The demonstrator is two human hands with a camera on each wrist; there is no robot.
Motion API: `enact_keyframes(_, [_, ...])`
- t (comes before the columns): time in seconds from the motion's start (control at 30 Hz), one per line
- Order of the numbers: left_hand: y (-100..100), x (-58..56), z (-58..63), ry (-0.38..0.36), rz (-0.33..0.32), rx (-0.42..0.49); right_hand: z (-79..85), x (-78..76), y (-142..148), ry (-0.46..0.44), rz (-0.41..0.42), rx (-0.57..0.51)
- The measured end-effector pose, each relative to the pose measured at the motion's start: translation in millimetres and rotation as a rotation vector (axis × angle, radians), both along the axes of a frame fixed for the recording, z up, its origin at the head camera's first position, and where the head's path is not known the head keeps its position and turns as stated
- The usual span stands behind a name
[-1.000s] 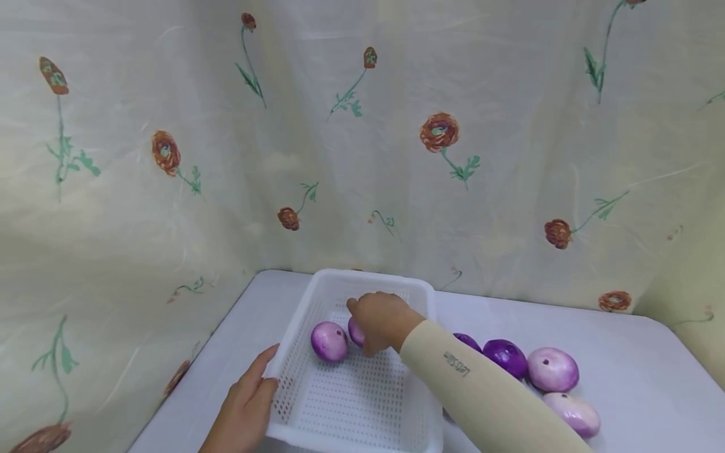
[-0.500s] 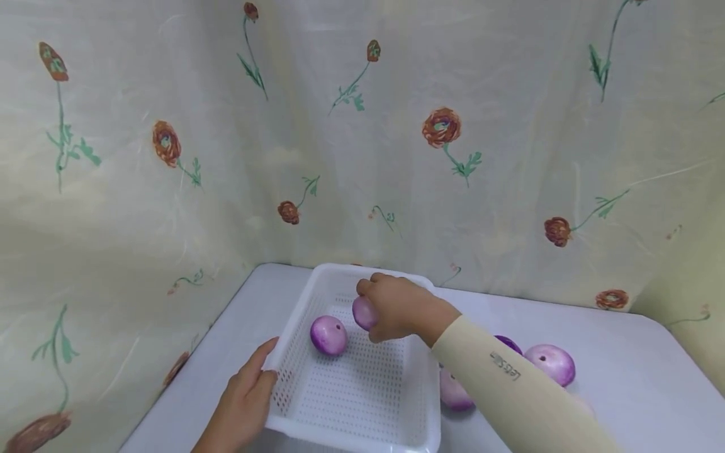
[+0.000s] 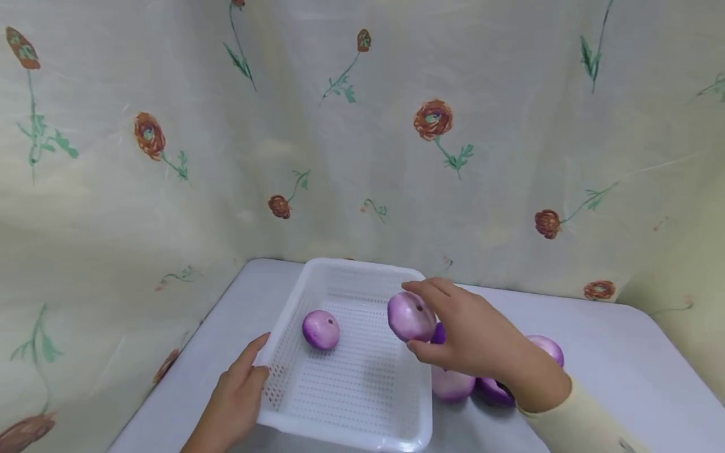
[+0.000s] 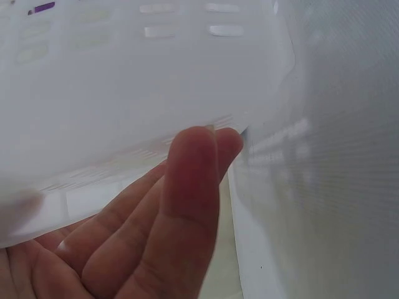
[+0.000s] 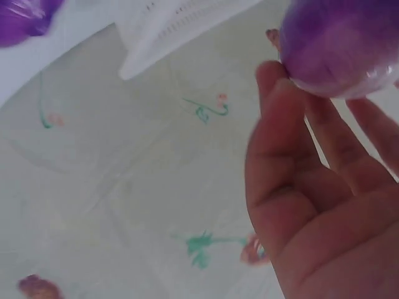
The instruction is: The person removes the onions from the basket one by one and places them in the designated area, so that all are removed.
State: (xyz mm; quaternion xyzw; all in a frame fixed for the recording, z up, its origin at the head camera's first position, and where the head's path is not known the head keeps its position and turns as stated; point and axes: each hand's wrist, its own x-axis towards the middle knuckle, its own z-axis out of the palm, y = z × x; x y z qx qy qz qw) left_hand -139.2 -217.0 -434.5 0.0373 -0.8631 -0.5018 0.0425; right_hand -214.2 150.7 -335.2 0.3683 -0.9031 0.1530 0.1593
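Observation:
My right hand (image 3: pixel 472 330) holds a purple-and-white onion (image 3: pixel 411 316) between thumb and fingertips, over the right rim of the white plastic basket (image 3: pixel 345 434). In the right wrist view, the fingers curve about the glossy purple onion (image 5: pixel 343 47). A second onion (image 3: pixel 321 330) lies in the left part of the basket. At the basket's left side, my left hand (image 3: pixel 235 393) pinches the wall near the rim. The left wrist view has the thumb (image 4: pixel 190 180) in front, against the white basket wall (image 4: pixel 124 93).
Several more onions lie on the white table (image 3: pixel 612 377) right of the basket, among them a pale one (image 3: pixel 453 384) beside its wall and a darker one (image 3: pixel 495 391). The right arm hides part of the group. A flowered curtain (image 3: pixel 340 126) hangs behind and at the sides.
My right hand has lifted one onion out of the basket's inside and carried it right, to above the right rim. The left hand keeps its hold on the basket.

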Motion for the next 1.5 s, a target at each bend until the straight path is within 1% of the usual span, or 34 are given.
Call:
enact_keyframes(0.13, [-2, 0.5, 2.6, 0.012, -0.009, 0.012, -14.5, 28.6, 26, 0.039, -0.062, -0.128])
enact_keyframes(0.27, [-2, 1.2, 3.3, 0.019, -0.012, 0.007, -34.6, 51.3, 53, 0.064, -0.118, -0.228])
enact_keyframes(0.33, [-2, 1.8, 2.8, 0.017, -0.006, 0.004, -45.9, 61.3, 63, 0.072, -0.157, -0.231])
enact_keyframes(0.43, [-1, 1.8, 1.2, 0.013, -0.004, 0.01, -61.6, 75.3, 73, 0.064, -0.248, -0.193])
enact_keyframes(0.5, [-1, 2.2, -0.1, 0.006, -0.001, 0.018, -71.6, 83.7, 76, 0.04, -0.301, -0.161])
enact_keyframes(0.53, [-1, 2.1, -0.5, 0.003, 0.0, 0.02, -75.4, 87.5, 77, 0.007, -0.339, -0.146])
enact_keyframes(0.6, [-2, 2.3, -0.7, -0.005, 0.002, 0.02, -83.0, 92.7, 79, -0.033, -0.36, -0.144])
enact_keyframes(0.67, [-2, 2.7, -0.3, -0.008, 0.005, 0.025, -90.2, 95.3, 81, -0.038, -0.348, -0.149])
enact_keyframes(0.73, [-2, 2.7, 0.5, -0.008, 0.005, 0.03, -97.2, 95.1, 84, -0.002, -0.315, -0.166])
enact_keyframes(0.87, [-1, 2.5, 1.6, -0.005, 0.002, 0.05, -110.2, 89.0, 92, 0.142, -0.173, -0.182])
enact_keyframes(0.93, [-1, 2.4, 1.5, -0.009, -0.001, 0.049, -114.7, 85.6, 97, 0.187, -0.105, -0.164])
enact_keyframes(1.0, [-1, 2.5, 1.1, -0.011, 0.0, 0.047, -117.4, 83.4, 100, 0.199, -0.056, -0.147])
enact_keyframes(1.1, [-1, 2.6, -0.5, -0.011, 0.004, 0.039, -119.8, 83.4, 102, 0.206, -0.04, -0.107])
enact_keyframes(1.27, [-2, 2.6, -2.6, -0.031, 0.014, 0.034, -121.3, 84.6, 102, 0.207, -0.043, -0.067])
enact_keyframes(1.37, [-2, 2.3, -2.4, -0.046, 0.018, 0.027, -125.2, 83.3, 103, 0.204, -0.038, -0.041])
enact_keyframes(1.5, [-2, 1.2, -2.0, -0.05, 0.014, 0.027, -132.1, 80.2, 106, 0.201, -0.042, 0.003])
